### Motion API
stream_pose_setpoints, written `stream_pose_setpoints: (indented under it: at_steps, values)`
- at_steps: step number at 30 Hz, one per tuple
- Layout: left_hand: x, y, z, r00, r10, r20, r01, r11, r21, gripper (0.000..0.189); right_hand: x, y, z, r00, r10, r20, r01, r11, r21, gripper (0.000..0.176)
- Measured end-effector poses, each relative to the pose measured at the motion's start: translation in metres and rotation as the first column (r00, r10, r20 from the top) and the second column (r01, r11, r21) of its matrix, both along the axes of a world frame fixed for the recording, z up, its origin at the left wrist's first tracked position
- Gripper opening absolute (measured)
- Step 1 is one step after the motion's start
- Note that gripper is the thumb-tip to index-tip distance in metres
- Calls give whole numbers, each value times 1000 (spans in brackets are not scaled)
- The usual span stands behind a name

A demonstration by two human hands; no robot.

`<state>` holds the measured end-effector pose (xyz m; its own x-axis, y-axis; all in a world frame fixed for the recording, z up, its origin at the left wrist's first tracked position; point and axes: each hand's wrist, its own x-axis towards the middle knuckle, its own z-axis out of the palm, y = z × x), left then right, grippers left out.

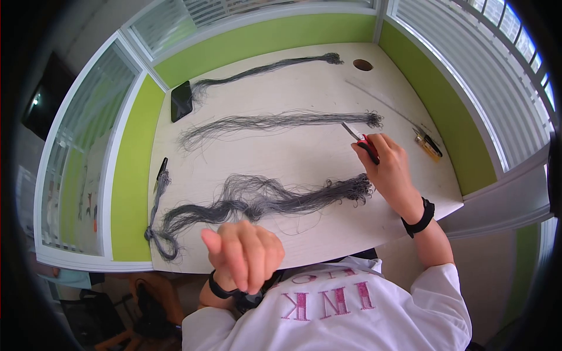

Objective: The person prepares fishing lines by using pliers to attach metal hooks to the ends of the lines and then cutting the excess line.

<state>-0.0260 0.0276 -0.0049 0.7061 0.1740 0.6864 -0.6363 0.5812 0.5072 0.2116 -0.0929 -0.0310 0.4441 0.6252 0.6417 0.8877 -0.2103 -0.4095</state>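
My right hand grips a pair of scissors with red and black handles. The blades point up and left, their tips close to the curled right end of a middle bundle of thin grey strands. A thicker, looser bundle of dark grey strands lies nearer to me, its curly end just left of my right wrist. My left hand is raised in front of my chest over the table's near edge. Its fingers are curled in and its thumb stands apart; I see nothing in them.
A third strand bundle lies at the back, beside a black phone. A knotted strand loop and a black pen are at left. A thin metal rod and a yellow-handled tool lie at right. Green partitions border the table.
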Motion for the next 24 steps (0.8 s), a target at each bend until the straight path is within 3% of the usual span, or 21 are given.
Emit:
stream_pose_setpoints:
  at_steps: [3,4,6,7,8,9,10,11,13,15,16,17,18,19,20,21,22,24]
  values:
    - [-10,15,12,968,251,28,-239,947,-214,67,-13,-10,7,999,46,0,-46,996,-75,20]
    - [-5,13,17,968,251,26,-240,947,-213,67,-17,-12,8,999,46,-1,-46,996,-74,20]
    - [11,7,29,728,685,10,-618,664,-421,65,-27,-12,9,996,88,16,-86,992,-97,20]
    - [18,10,28,729,685,8,-619,664,-420,65,-32,-12,8,993,116,25,-114,990,-87,20]
    - [25,16,25,384,920,78,-922,387,-28,59,-35,-13,9,993,118,23,-115,990,-87,20]
    - [28,19,21,21,955,297,-950,-74,304,54,-38,-14,12,992,127,18,-126,989,-74,19]
    - [28,21,16,18,955,298,-949,-78,305,54,-40,-15,14,990,138,13,-137,989,-60,19]
    - [26,22,9,41,955,293,-865,-113,488,51,-41,-15,16,990,143,10,-142,988,-62,19]
    - [22,24,-4,86,959,268,-597,-166,785,45,-38,-15,20,996,86,32,-86,996,-2,18]
    - [20,23,-10,125,965,231,-236,-198,951,42,-33,-14,19,996,62,65,-62,998,-4,18]
    - [19,18,-9,127,964,234,-238,-200,951,42,-31,-13,19,994,36,99,-36,999,-3,19]
    - [19,8,-9,272,958,-88,-163,136,977,42,-30,-12,19,994,34,99,-34,999,-1,19]
    - [20,1,-10,382,833,-401,-43,449,892,44,-29,-11,18,992,40,117,-39,999,-9,19]
    - [22,-2,-14,384,832,-400,-41,449,893,44,-28,-10,17,990,44,133,-42,999,-17,19]
    - [23,-5,-20,429,562,-708,-38,793,607,45,-26,-9,15,991,40,131,-38,999,-18,19]
    - [25,-7,-24,464,183,-867,-14,980,199,49,-24,-7,12,987,56,152,-53,998,-22,19]
    - [26,-7,-24,464,179,-868,-11,980,197,49,-23,-5,10,982,72,174,-69,997,-26,20]
    - [28,-8,-20,475,-168,-864,-54,974,-219,53,-20,-2,7,985,73,156,-67,997,-41,20]
